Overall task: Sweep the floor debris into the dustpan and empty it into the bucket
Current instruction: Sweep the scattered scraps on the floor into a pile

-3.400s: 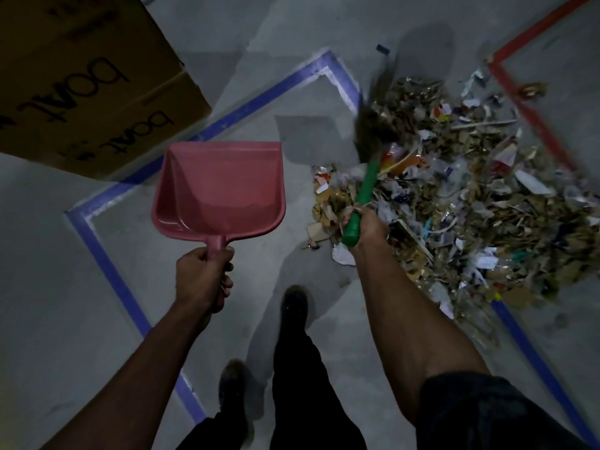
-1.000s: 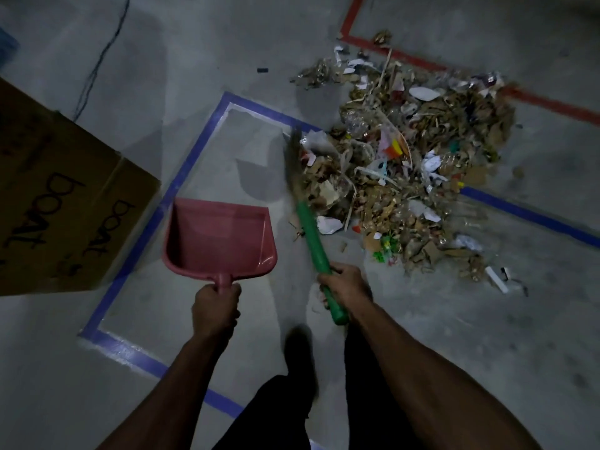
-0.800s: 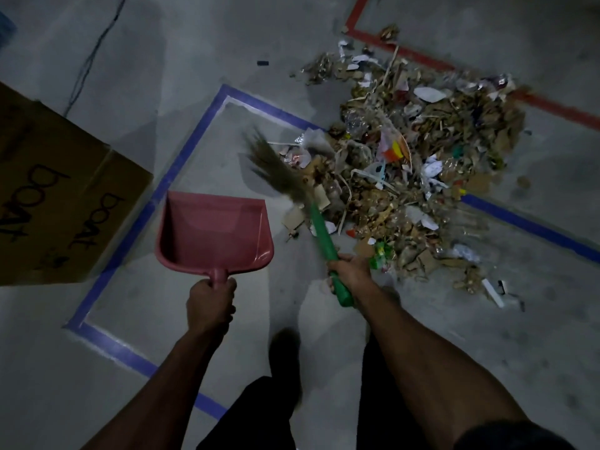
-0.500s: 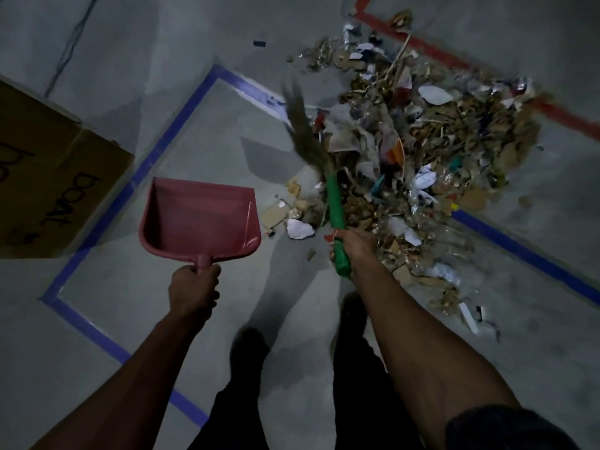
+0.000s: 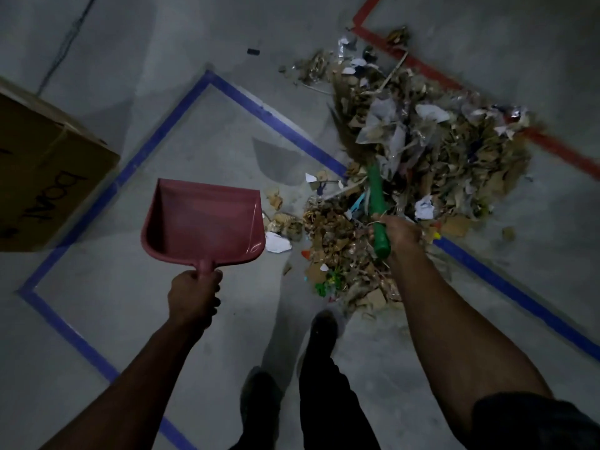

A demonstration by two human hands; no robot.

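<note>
Dim grey concrete floor (image 5: 130,319) crossed by blue tape (image 5: 156,141) and red tape (image 5: 552,147). Left hand (image 5: 194,295) grips the pink dustpan (image 5: 203,222), centre left; right hand (image 5: 397,233) grips the green broom (image 5: 376,196) amid the debris pile (image 5: 422,157), upper right. Cardboard box (image 5: 42,177) at left edge.

glossy plastic dustpan (image 5: 203,222), smooth plastic broom handle (image 5: 377,203), matt cardboard box (image 5: 42,177), rough concrete floor (image 5: 162,60).

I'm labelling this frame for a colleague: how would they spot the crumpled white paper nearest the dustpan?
Start at the pink plastic dustpan held by the left hand. Just off its right front corner, a crumpled white paper scrap lies on the grey floor, apart from the brown debris pile, brighter than nearby cardboard bits.
</note>
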